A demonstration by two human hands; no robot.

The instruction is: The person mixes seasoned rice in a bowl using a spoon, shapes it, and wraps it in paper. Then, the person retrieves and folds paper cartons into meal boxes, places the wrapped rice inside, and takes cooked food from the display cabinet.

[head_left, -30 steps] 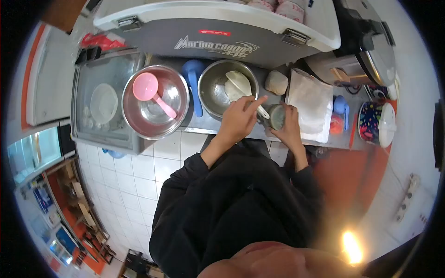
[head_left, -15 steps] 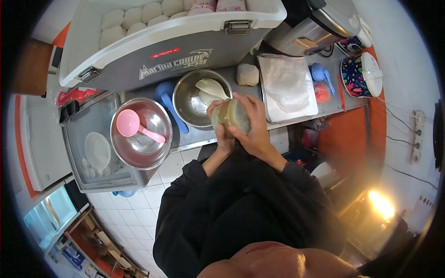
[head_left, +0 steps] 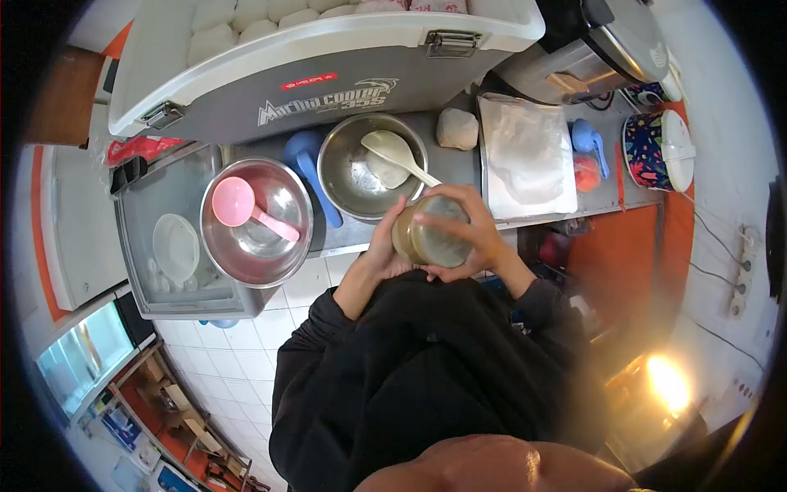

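Just nearer us than the round silver metal bowl (head_left: 344,179), our left hand (head_left: 381,252) cups the greenish translucent cylindrical jar (head_left: 436,244), our right hand (head_left: 484,234) curling fingers over its pale end; this holding step, we judge, next calls for steady support.

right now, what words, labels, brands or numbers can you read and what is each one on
"Marina cooler 35S": on the cooler, grey front; the final S could be a 5.
Red sticker on the same front: white lettering, too small to read.
Packets inside the cooler: red print, too blurred to read.
Held jar: no readable text.
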